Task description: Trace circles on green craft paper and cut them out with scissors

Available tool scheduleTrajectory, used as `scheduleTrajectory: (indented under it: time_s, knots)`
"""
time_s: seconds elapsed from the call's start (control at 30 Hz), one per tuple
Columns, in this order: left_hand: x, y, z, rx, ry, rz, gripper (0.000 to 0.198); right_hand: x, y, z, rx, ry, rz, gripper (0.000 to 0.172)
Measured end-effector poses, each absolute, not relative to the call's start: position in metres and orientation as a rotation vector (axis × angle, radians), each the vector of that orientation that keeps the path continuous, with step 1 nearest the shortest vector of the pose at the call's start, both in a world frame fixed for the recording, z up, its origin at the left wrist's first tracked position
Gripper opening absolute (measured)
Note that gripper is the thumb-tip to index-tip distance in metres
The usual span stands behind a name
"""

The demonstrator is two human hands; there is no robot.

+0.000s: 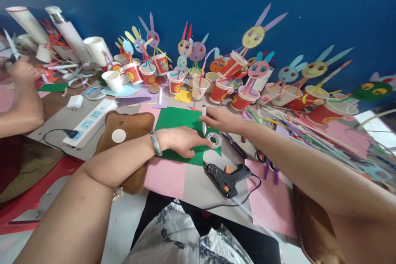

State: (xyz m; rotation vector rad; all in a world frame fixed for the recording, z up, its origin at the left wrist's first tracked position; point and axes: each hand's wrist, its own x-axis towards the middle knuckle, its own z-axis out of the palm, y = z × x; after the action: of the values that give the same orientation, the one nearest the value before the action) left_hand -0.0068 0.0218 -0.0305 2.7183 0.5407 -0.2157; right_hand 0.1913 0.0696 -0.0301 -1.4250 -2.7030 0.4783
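Note:
A green paper sheet (179, 119) lies on the table in front of me. On its right edge sits a small roll of tape (214, 140). My left hand (182, 141) lies on the sheet, its fingers pressing against the roll. A green bangle circles that wrist. My right hand (218, 119) pinches a white pen (203, 119) upright, its tip down on the green paper just beside the roll.
A black glue gun (227, 175) with its cord lies near the table's front, between pink sheets (266, 196). A brown pad (126, 132) and white power strip (89, 121) lie left. Paper-cup bunny figures (247, 86) crowd the back. Another person's arm (18, 99) holding scissors is at far left.

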Motion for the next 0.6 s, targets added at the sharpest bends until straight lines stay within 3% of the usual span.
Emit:
scheduleTrajectory:
  time_s: [0.6]
  knots:
    - [-0.003,0.02,-0.025,2.709,0.581,-0.269,0.077,0.231,0.055,-0.033,-1.6,-2.273,0.609,0.032]
